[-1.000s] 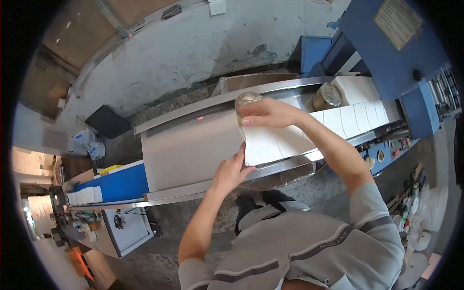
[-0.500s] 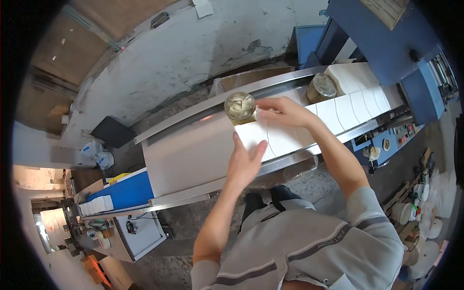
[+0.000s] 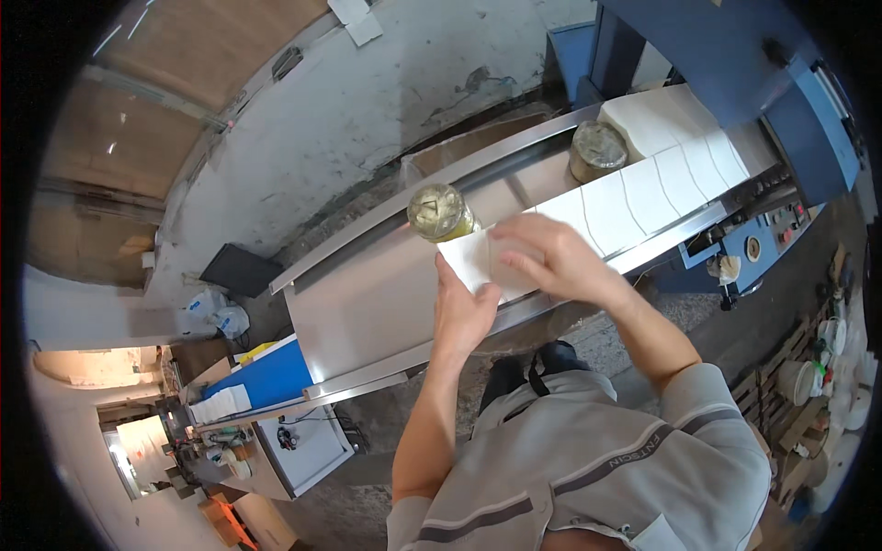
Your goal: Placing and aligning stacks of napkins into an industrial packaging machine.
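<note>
A row of white folded paper stacks [image 3: 634,202] runs along the near side of the conveyor, parted by thin wavy lines. My left hand [image 3: 462,308] grips the left end stack [image 3: 470,262], its thumb on the near side and its fingers at the end face. Over the same end of the row is my right hand [image 3: 560,257], slightly blurred, thumb and fingers apart against the paper. Just behind the left end stands a tape-wrapped cylinder [image 3: 439,213], which neither hand holds. A second wrapped cylinder [image 3: 599,150] stands farther right, behind the row.
A metal rail [image 3: 432,188] edges the far side of the conveyor bed [image 3: 367,303]. To the right rises a blue machine [image 3: 698,64]. At the left, a blue belt [image 3: 271,381] carries more white paper [image 3: 223,404]. A worn wall [image 3: 367,101] stands behind.
My right hand has left the side of the near cylinder and come nearer, onto the paper row. The left hand keeps its place at the end stack. The whole view has shifted slightly.
</note>
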A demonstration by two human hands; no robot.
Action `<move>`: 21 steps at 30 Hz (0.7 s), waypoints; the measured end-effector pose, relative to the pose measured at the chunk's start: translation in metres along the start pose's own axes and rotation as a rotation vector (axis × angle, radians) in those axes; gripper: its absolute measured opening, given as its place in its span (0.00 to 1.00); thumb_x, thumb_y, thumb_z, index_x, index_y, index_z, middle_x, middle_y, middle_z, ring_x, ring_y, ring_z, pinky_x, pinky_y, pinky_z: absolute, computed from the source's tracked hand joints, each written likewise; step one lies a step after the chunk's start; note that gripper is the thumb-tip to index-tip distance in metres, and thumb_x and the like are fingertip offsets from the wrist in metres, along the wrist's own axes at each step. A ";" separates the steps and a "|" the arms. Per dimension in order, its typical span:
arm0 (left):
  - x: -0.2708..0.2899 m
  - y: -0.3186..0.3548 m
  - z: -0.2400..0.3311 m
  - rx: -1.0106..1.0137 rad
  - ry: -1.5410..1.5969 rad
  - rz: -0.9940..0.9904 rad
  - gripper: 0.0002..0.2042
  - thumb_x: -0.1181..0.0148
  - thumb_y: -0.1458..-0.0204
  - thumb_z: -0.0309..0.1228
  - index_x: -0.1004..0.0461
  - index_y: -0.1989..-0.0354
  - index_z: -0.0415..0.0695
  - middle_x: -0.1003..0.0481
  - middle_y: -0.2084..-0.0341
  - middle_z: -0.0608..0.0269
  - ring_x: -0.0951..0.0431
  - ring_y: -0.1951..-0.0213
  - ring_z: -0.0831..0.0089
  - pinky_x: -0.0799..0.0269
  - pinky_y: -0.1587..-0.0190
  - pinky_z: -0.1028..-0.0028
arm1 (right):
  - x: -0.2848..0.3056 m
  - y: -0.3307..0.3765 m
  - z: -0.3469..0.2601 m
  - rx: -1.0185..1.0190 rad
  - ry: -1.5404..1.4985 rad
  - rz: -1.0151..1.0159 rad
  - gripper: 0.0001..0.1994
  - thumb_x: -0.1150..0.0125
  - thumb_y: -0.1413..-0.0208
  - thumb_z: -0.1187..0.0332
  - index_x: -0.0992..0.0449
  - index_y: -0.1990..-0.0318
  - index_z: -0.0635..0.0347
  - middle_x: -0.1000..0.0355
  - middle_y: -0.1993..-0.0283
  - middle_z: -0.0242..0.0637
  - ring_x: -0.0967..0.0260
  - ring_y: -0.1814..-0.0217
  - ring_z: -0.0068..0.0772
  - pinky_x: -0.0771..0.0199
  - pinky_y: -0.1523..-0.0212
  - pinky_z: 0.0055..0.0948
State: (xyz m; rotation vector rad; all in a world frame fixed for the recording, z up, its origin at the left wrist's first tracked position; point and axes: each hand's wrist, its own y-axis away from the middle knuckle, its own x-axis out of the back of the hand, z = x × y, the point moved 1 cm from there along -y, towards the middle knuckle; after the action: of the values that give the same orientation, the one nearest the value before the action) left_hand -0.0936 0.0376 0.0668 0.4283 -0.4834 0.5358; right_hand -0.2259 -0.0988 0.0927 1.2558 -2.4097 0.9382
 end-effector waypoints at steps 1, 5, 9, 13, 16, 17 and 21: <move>0.000 0.001 -0.002 -0.006 0.065 0.026 0.36 0.41 0.53 0.28 0.52 0.35 0.32 0.32 0.46 0.35 0.28 0.45 0.45 0.32 0.43 0.59 | -0.006 0.002 -0.008 0.062 0.012 -0.034 0.12 0.38 0.46 0.71 0.23 0.55 0.65 0.26 0.50 0.48 0.30 0.45 0.51 0.29 0.45 0.41; 0.022 -0.002 -0.045 -0.123 0.171 0.089 0.35 0.44 0.54 0.22 0.50 0.35 0.36 0.25 0.52 0.48 0.23 0.49 0.55 0.28 0.48 0.64 | -0.036 0.008 -0.027 0.113 0.106 -0.053 0.10 0.34 0.51 0.70 0.22 0.61 0.63 0.33 0.42 0.53 0.38 0.37 0.57 0.34 0.39 0.45; 0.064 -0.001 -0.117 0.050 0.671 0.055 0.39 0.46 0.57 0.19 0.51 0.31 0.38 0.24 0.54 0.57 0.23 0.64 0.72 0.29 0.66 0.75 | -0.057 0.011 -0.034 0.058 0.259 -0.089 0.12 0.29 0.56 0.68 0.21 0.64 0.62 0.40 0.37 0.59 0.45 0.32 0.64 0.40 0.36 0.50; 0.123 0.012 -0.186 0.101 0.931 0.028 0.39 0.49 0.58 0.18 0.49 0.31 0.38 0.25 0.54 0.58 0.30 0.68 0.80 0.38 0.71 0.81 | -0.074 0.012 -0.032 -0.012 0.357 -0.087 0.13 0.27 0.59 0.68 0.21 0.66 0.65 0.39 0.37 0.61 0.47 0.31 0.65 0.40 0.34 0.49; 0.194 0.028 -0.259 0.095 0.965 0.042 0.37 0.53 0.59 0.16 0.47 0.32 0.38 0.28 0.48 0.53 0.26 0.54 0.70 0.29 0.59 0.75 | -0.082 0.012 -0.034 -0.038 0.408 -0.086 0.13 0.27 0.58 0.68 0.21 0.66 0.67 0.39 0.37 0.63 0.46 0.31 0.65 0.41 0.34 0.50; 0.215 0.034 -0.268 0.118 0.949 0.008 0.37 0.54 0.59 0.16 0.47 0.32 0.37 0.29 0.46 0.52 0.26 0.49 0.65 0.26 0.54 0.71 | -0.083 0.013 -0.036 -0.052 0.409 -0.072 0.13 0.28 0.57 0.69 0.21 0.66 0.67 0.40 0.37 0.63 0.47 0.31 0.66 0.41 0.34 0.51; 0.302 0.066 -0.295 0.264 0.989 -0.027 0.37 0.54 0.58 0.16 0.47 0.32 0.35 0.32 0.42 0.50 0.29 0.42 0.58 0.29 0.43 0.61 | -0.097 0.009 -0.046 -0.065 0.445 -0.079 0.13 0.28 0.57 0.71 0.23 0.65 0.68 0.40 0.36 0.64 0.48 0.30 0.67 0.41 0.34 0.51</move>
State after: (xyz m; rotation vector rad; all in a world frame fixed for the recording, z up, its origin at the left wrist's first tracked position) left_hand 0.1914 0.3506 0.0094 0.3676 0.5475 0.7141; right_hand -0.1785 -0.0034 0.0749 0.9862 -2.0131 0.9859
